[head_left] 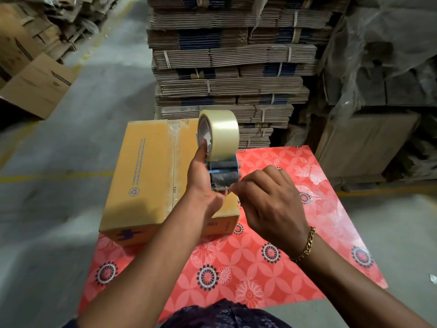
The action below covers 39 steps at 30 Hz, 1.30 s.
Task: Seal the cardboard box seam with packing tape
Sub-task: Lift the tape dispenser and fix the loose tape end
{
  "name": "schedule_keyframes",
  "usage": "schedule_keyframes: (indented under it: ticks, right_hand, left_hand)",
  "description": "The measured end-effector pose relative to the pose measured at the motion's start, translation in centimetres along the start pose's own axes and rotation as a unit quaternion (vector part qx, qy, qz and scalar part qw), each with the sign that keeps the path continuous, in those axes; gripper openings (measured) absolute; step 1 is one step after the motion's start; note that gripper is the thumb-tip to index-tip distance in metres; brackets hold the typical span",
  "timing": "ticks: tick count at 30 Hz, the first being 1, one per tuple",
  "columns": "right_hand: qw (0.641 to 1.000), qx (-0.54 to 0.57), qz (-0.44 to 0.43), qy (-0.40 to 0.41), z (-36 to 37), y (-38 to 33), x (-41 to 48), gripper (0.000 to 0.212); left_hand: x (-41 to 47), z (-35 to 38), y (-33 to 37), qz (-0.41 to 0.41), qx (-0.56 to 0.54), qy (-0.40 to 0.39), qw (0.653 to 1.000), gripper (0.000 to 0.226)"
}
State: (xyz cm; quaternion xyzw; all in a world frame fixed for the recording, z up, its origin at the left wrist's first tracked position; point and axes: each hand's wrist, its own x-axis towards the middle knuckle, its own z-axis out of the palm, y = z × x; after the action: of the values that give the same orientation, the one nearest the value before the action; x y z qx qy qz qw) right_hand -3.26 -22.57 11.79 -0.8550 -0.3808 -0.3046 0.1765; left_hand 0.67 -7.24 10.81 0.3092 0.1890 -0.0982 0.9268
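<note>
A closed yellow-brown cardboard box lies on a red flowered table top, with clear tape over its middle seam. Above the box's right part my left hand holds a blue tape dispenser carrying a roll of clear packing tape. My right hand pinches the free tape end at the dispenser's lower edge. A gold chain bracelet is on my right wrist.
A tall stack of bundled flat cardboard stands just behind the table. Plastic-wrapped pallets fill the right side. Opened boxes and loose cardboard lie at the left on the grey concrete floor.
</note>
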Motion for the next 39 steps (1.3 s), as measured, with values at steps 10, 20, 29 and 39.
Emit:
schedule_keyframes:
  ticks: [10,20,29,39]
  right_hand:
    - [0.999,-0.030,0.000,-0.012,1.7,-0.6,-2.1,0.028]
    - [0.989,-0.018,0.040,-0.143,7.9,0.2,-7.8,0.010]
    - [0.977,-0.019,0.074,-0.200,10.6,0.3,-9.6,0.010]
    - [0.969,-0.025,0.086,-0.228,11.2,0.2,-10.2,0.013]
  left_hand:
    - [2.5,-2.1,-0.4,0.005,0.046,0.078,0.996,0.058]
    - [5.9,-7.9,-2.7,-0.003,0.260,0.228,0.938,0.007]
    - [7.9,-10.4,-3.4,0.107,0.528,0.271,0.798,0.016]
    - [8.0,-13.8,-3.2,0.207,0.711,0.249,0.625,0.023]
